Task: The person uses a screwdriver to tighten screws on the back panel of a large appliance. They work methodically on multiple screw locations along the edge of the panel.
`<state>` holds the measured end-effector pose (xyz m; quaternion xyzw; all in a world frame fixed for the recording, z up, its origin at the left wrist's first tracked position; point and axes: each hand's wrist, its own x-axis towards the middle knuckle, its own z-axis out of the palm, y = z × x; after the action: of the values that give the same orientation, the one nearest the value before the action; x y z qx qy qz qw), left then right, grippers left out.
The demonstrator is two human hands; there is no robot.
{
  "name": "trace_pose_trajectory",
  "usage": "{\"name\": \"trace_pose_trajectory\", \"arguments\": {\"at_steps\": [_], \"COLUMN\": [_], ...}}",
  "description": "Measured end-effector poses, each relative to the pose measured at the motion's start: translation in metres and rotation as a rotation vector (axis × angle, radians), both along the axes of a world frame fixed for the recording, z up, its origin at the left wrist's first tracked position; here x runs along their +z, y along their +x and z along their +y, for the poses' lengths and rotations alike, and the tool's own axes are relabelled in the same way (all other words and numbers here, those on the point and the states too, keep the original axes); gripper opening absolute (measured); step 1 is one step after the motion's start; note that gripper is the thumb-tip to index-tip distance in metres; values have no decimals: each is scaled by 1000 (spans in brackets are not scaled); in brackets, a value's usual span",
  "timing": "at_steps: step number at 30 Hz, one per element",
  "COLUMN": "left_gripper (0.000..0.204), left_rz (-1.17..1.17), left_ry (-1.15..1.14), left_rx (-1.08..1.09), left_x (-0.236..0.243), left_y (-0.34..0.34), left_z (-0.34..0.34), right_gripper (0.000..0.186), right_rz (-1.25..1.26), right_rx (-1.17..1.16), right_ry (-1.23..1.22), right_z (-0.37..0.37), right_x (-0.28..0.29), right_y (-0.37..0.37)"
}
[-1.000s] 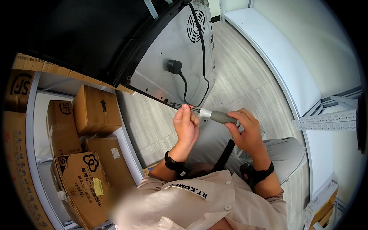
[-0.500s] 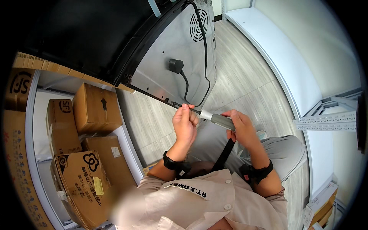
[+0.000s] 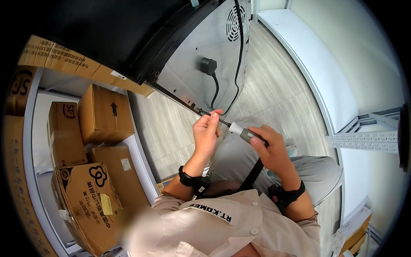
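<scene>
My right hand (image 3: 270, 147) is closed around the grey handle of a screwdriver (image 3: 239, 129) with a white collar and dark shaft. The fingers of my left hand (image 3: 205, 135) are pinched around the shaft close to its tip. That tip meets the lower edge of a bare metal panel (image 3: 182, 68) on a large black appliance (image 3: 107, 34). Whether a screw sits at the tip is too small to tell. Against the panel rests a black plug (image 3: 208, 66), and its black cord (image 3: 239, 51) loops down behind my left fingertips.
Cardboard boxes (image 3: 107, 113) crowd a white shelf at my left. A long flat carton (image 3: 85, 64) lies under the appliance. White shelving (image 3: 308, 64) curves along the right, with a perforated metal upright (image 3: 364, 139). My legs in grey trousers (image 3: 314, 173) are folded on the wood-patterned floor (image 3: 274, 81).
My right hand has shifted its grip, and its thumb now lies along the screwdriver handle. The appliance and panel sit a little farther right in view. My left hand keeps its pinch.
</scene>
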<state>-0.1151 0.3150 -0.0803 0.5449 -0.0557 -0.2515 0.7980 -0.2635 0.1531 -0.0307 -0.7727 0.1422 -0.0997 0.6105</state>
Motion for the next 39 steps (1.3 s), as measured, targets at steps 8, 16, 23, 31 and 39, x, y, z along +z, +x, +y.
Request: {"name": "trace_pose_trajectory", "arguments": {"at_steps": [8,16,23,31,39], "left_gripper": [27,27,27,26,27], "left_rz": [49,109,158,122,123], "left_ry": [-115,-177,-104,-195,-126], "left_rx": [-19,21,2,47,51], "left_x": [1,5,10,7,9], "left_y": [-11,-11,-12,-11,-9], "left_z": [1,-6,-6,-6,-8], "right_gripper": [31,34,27,36,26], "right_rz": [264,-484,288,-336,-317], "right_rx": [54,-51,-95,-143,-42], "right_ry": [631,-782,817,-204,-377], "right_z": [-9,0,-11,2,-9], "right_x": [0,3,12,20,13], "right_y": [2,9,10,4,-2]}}
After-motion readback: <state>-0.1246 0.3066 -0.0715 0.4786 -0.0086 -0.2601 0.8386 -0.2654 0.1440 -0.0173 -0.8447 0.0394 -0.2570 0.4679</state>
